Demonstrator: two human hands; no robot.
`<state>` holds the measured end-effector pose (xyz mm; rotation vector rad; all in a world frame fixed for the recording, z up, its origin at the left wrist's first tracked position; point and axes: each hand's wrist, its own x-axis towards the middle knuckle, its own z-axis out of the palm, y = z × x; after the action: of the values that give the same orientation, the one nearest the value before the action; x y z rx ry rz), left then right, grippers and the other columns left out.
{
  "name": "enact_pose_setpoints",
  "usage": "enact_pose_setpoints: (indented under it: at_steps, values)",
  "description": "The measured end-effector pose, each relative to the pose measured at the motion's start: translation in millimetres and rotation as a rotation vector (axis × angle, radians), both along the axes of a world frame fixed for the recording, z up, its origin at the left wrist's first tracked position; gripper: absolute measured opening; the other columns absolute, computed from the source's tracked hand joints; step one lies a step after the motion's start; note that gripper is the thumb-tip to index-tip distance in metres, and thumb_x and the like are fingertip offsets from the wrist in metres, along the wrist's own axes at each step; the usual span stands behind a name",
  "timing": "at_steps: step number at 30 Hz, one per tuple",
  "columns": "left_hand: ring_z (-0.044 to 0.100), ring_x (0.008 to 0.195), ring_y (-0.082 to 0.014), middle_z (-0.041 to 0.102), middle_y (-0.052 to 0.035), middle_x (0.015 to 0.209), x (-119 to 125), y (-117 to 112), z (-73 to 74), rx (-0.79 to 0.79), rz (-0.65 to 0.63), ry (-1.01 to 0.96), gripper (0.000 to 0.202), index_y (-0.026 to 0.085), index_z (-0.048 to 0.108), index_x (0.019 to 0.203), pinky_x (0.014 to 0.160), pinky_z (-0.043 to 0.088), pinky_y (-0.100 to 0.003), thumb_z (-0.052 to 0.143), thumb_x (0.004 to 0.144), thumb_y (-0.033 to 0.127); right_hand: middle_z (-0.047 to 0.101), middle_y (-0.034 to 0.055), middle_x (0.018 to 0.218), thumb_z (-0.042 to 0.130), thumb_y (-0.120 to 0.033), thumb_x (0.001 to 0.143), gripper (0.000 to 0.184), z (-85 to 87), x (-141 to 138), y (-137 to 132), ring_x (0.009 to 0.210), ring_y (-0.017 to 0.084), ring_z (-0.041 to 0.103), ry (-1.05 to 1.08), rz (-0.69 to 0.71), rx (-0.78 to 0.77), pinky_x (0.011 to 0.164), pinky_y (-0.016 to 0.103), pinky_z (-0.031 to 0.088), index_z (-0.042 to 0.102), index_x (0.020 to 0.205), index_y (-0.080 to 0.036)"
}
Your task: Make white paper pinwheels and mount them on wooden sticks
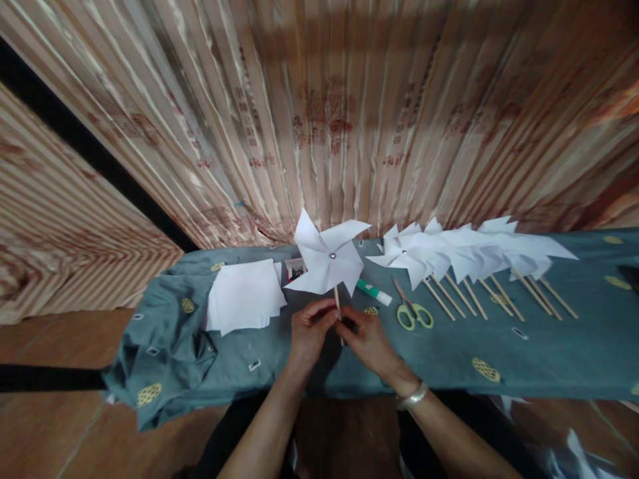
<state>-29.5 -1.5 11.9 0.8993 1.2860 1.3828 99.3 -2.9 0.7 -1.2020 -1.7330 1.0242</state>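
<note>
A white paper pinwheel (pixel 324 263) stands upright in front of me, with a round silvery pin at its centre and a thin wooden stick below. My left hand (pixel 309 332) pinches that stick between thumb and fingers. From the other side my right hand (pixel 367 339) grips the same stick slightly lower, its fingertips close to those of the left. The stick's lower end shows beneath the fingers. Behind the pinwheel, partly covered by it, are a green and white glue stick (pixel 374 292) and a small box (pixel 294 269) with dark contents.
A stack of white paper sheets (pixel 247 293) lies at the left on the green cloth (pixel 429 359). Scissors with green handles (pixel 412 313) rest right of my hands. Several finished pinwheels (pixel 469 249) overlap in a row at the right. A striped curtain (pixel 324 100) hangs behind the table.
</note>
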Motion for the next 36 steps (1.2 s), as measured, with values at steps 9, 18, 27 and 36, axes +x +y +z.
enact_pose_setpoints:
  at_steps: [9,18,27,36]
  values:
    - [0.065,0.067,-0.0151,0.074,-0.0005,0.070,2.5,4.6,-5.5,-0.013,0.022,-0.022,0.015,0.021,0.077,0.069,0.071,0.051,-0.027,0.078,0.055,0.022,0.073,0.0038,0.079,0.073,-0.047,0.075,0.031,9.6,41.7,19.7,0.069,0.019,0.065,0.091,-0.136,-0.067,0.065,0.032,0.051,0.072,0.090,-0.020]
    - [0.064,0.065,-0.0155,0.073,-0.0008,0.067,14.6,2.5,-2.8,-0.060,-0.091,-0.006,0.016,0.020,0.076,0.066,0.069,0.051,-0.027,0.080,0.051,0.024,0.074,0.0012,0.083,0.084,-0.049,0.058,0.043,13.9,55.2,35.7,0.078,0.019,0.069,0.593,-0.213,-0.175,0.076,0.036,0.058,0.072,0.091,-0.024]
    - [0.065,0.069,-0.0162,0.074,-0.0010,0.071,21.0,4.8,-5.2,-0.042,-0.092,0.006,0.016,0.020,0.076,0.069,0.074,0.052,-0.029,0.079,0.053,0.023,0.067,-0.0025,0.063,0.086,-0.049,0.056,0.037,19.3,50.9,27.4,0.056,0.012,0.061,0.619,-0.204,-0.307,0.055,0.025,0.051,0.069,0.072,-0.020]
    - [0.065,0.067,-0.0152,0.073,-0.0011,0.070,21.3,7.7,-10.0,-0.024,-0.099,-0.034,0.016,0.019,0.077,0.070,0.072,0.051,-0.027,0.080,0.054,0.021,0.063,-0.0006,0.061,0.071,-0.051,0.076,0.034,26.3,47.7,14.4,0.058,0.013,0.056,0.283,-0.107,-0.072,0.055,0.026,0.045,0.066,0.067,-0.019]
